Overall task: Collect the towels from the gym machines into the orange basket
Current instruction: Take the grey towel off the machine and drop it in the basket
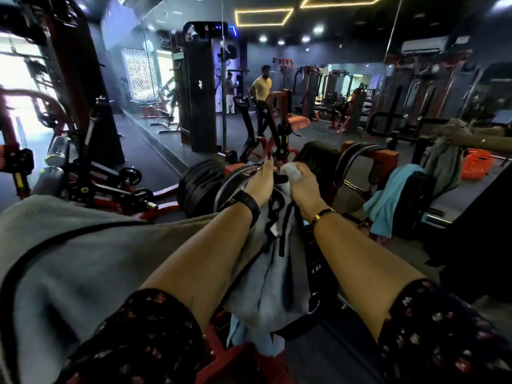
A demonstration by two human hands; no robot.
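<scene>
Both my arms reach forward over a red and black weight machine [368, 162]. My right hand [303, 187] is closed around the top of a pale grey towel [273, 278] that hangs down between my forearms. My left hand [261, 181] rests on the machine beside it, fingers partly spread, touching the towel's edge; I cannot tell whether it grips. A larger grey towel [63, 256] lies draped over my left upper arm. A light blue towel [388, 198] hangs on a black pad to the right. The orange basket [476, 164] shows at the far right, in what looks like a mirror.
Stacked black weight plates [199, 184] sit just left of my hands. A mirror wall runs along the left and back. A person in a yellow shirt [261, 90] stands among the machines ahead. More red machines fill the right side.
</scene>
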